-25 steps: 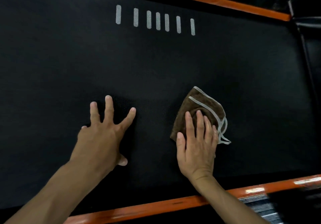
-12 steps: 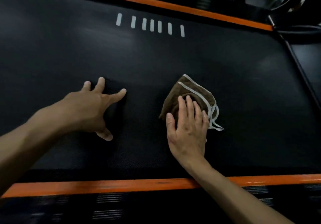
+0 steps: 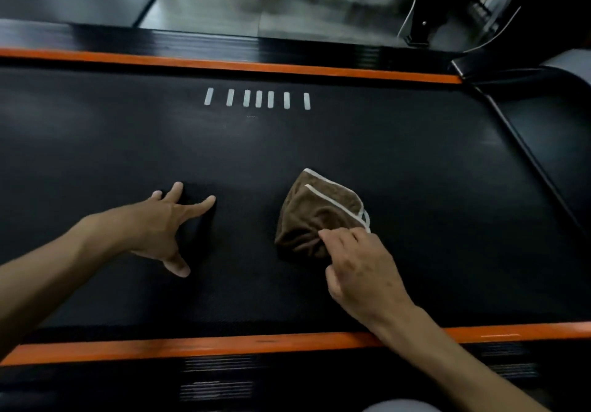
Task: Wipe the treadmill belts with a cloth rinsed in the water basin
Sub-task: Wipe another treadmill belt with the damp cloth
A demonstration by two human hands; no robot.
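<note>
No readable writing shows; the black treadmill belt (image 3: 383, 162) bears only 7 short white bars (image 3: 257, 99). A brown cloth (image 3: 315, 216) with white piping lies bunched on the belt, its near edge pinched under the right hand's (image 3: 361, 267) curled fingers. The left hand (image 3: 163, 226), well apart from the cloth, presses the belt with fingers spread.

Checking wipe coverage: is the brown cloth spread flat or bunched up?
Bunched: the cloth lies folded over itself on the belt, its white trim doubled, right hand pinching its near edge.

Glossy grey floor (image 3: 287, 5) beyond (dim, reflective); black machine frame (image 3: 422, 11) with white cable (image 3: 412, 2).
</note>
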